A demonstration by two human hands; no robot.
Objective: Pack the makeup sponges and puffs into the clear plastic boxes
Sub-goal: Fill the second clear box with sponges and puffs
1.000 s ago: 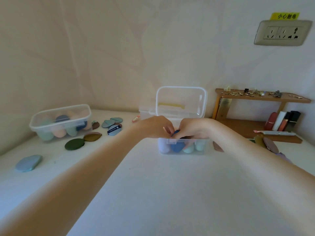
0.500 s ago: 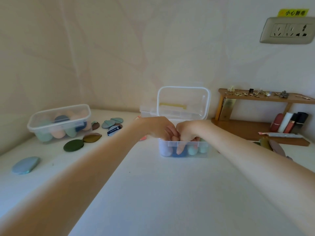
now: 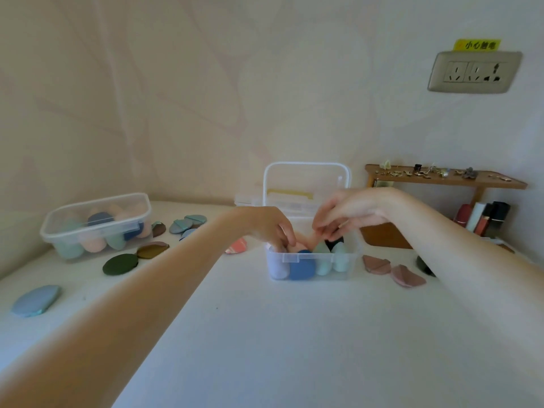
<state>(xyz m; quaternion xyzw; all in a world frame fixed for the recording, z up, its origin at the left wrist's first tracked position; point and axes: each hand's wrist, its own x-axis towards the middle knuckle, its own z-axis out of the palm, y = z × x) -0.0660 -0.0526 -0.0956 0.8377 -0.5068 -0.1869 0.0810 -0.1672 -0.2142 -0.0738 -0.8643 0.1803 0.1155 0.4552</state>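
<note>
The white table (image 3: 294,334) carries an open clear box (image 3: 313,265) at centre, a lidded box (image 3: 97,226) at left, flat puffs: green (image 3: 120,264), brown (image 3: 152,250), blue (image 3: 36,299) lower left, pink ones (image 3: 407,276) right, and a wooden shelf (image 3: 441,179).

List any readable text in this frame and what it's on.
"小心触电": black characters on the yellow sticker above the wall socket.
Yellow label seen through the open box's raised lid: no print can be made out.
Cosmetics under the wooden shelf: any print too small and blurred to read.
</note>
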